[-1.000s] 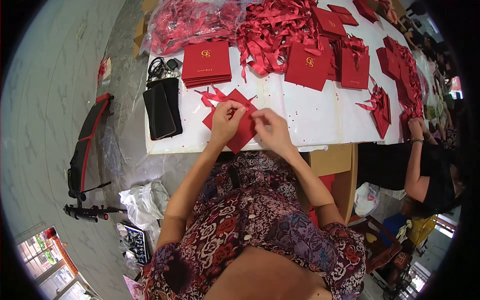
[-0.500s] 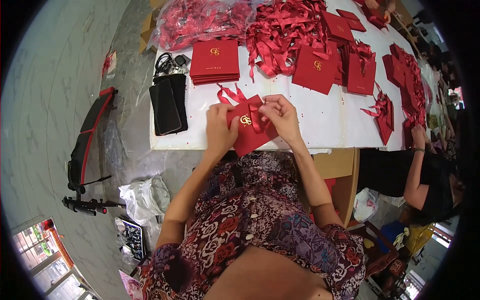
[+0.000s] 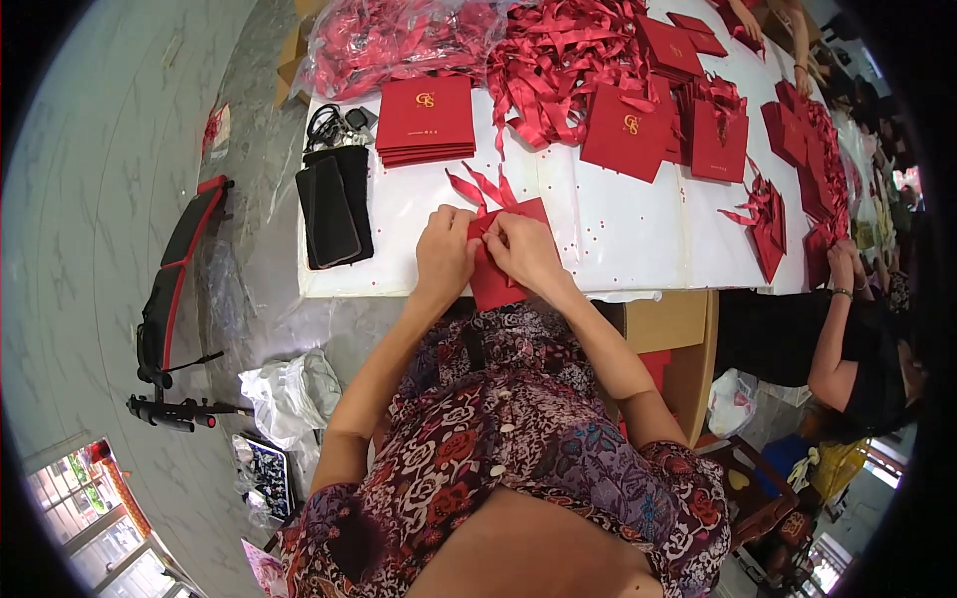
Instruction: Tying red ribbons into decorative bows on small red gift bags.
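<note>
Presently, two bare hands hold one red bag point(image 3: 490, 285) at the near edge of the white table point(image 3: 618, 239).
The left hand point(image 3: 444, 251) is clamped on the left side of the bag; the right hand point(image 3: 523, 251) has its fingertips together over the bag's front, but I cannot tell if ribbon is between them. Both hands cover much of this bag, and red ribbon ends point(image 3: 483, 187) lie above it. Beyond are one stack of red bags point(image 3: 426, 115) and, to its lower left, one phone point(image 3: 328, 214) on one black cloth point(image 3: 359, 189). Farther, one clear plastic bag point(image 3: 399, 50) contains many red ribbons, beside one loose ribbon pile point(image 3: 558, 80). Below the table, one carton point(image 3: 663, 321) has something red inside, too hidden to name. At right, one co-worker's hand point(image 3: 842, 263) is near other red bags point(image 3: 817, 194).
</note>
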Demonstrator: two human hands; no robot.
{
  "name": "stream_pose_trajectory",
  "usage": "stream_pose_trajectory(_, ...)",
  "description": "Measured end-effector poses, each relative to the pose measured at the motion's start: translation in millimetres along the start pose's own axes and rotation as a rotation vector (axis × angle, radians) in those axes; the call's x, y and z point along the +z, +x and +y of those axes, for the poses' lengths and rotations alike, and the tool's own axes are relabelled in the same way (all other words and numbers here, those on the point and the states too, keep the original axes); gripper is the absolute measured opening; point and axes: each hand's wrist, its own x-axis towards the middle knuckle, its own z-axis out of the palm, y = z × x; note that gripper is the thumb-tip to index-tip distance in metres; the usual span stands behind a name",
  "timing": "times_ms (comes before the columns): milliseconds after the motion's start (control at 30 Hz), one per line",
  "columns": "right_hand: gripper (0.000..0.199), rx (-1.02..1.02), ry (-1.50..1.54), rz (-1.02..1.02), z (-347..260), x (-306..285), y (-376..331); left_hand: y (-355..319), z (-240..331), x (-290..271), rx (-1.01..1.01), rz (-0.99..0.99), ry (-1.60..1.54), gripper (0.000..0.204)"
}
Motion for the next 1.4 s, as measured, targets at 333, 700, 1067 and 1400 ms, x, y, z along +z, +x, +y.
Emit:
stream_pose_trajectory(333, 0.017, 0.146, 0.078, -0.051, 4.1, -11.0, 1.6, 4.6, 1.7, 6.7, 0.088, 0.011, -0.07, 0.022)
stream_pose_trajectory(700, 0.018, 0.156, 0.021, -0.05, 3.1, -13.4, -1.3, 4.5, 7.8, 10.8, 0.051, 0.032, -0.162, 0.016)
stream_pose_trajectory(1067, 0.018, 0.256, 0.237, -0.046, 8.8, -17.2, -3.3, 10.0, 24.6, 3.6, 0.099, -0.02, -0.033, 0.008)
stream_pose_trajectory(1400, 0.018, -0.161, -0.066, 0.183, -3.1, -43.6, -0.4, 25.6, 5.8, -6.1, -0.069, -0.174, -0.27, 0.016)
